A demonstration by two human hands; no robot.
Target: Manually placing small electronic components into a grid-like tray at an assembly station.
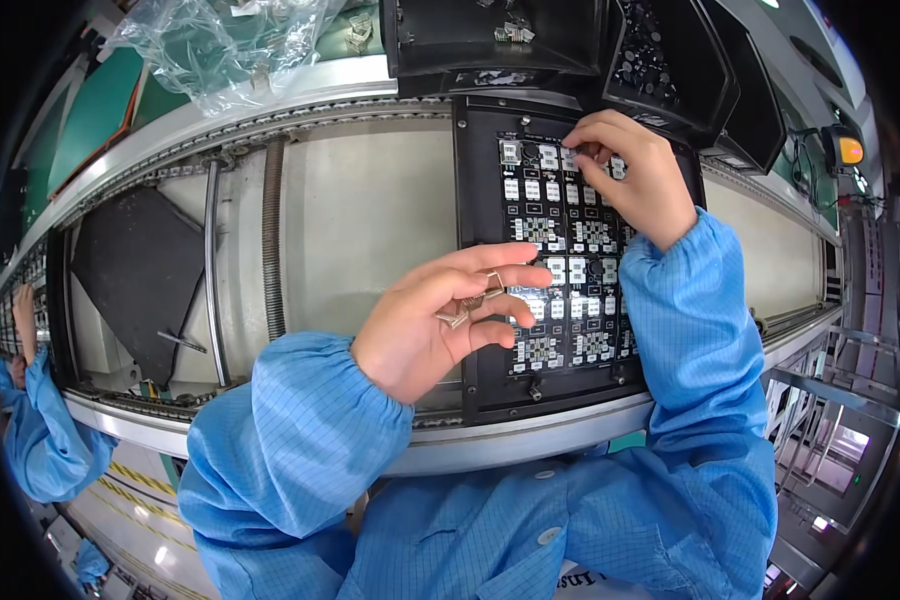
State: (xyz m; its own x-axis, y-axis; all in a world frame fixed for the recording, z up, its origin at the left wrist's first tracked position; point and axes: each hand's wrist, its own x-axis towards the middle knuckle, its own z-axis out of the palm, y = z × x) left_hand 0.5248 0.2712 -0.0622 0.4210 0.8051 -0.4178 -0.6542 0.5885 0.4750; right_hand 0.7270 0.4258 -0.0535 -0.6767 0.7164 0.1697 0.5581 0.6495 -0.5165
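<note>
My left hand (pixel 410 325) is palm up over the left side of a black carrier frame (pixel 480 210), its fingers loosely curled around several small silvery metal parts (pixel 457 318). My right hand (pixel 645 175) reaches to the far edge of the circuit board panel (pixel 592 236). Its thumb and fingertips pinch a small dark part (pixel 583 152) right at the board; its exact kind is hidden by the fingers. White square and dark round components sit in rows on the panel. The right hand covers part of the far right boards.
The carrier rests on a conveyor with chain rails (pixel 370 112). Beyond it stand a black bin (pixel 490 60) with a few metal parts and another black bin (pixel 655 60) with many small black pieces. Clear plastic bags (pixel 225 55) lie far left. A co-worker's blue sleeve (pixel 55 440) shows left.
</note>
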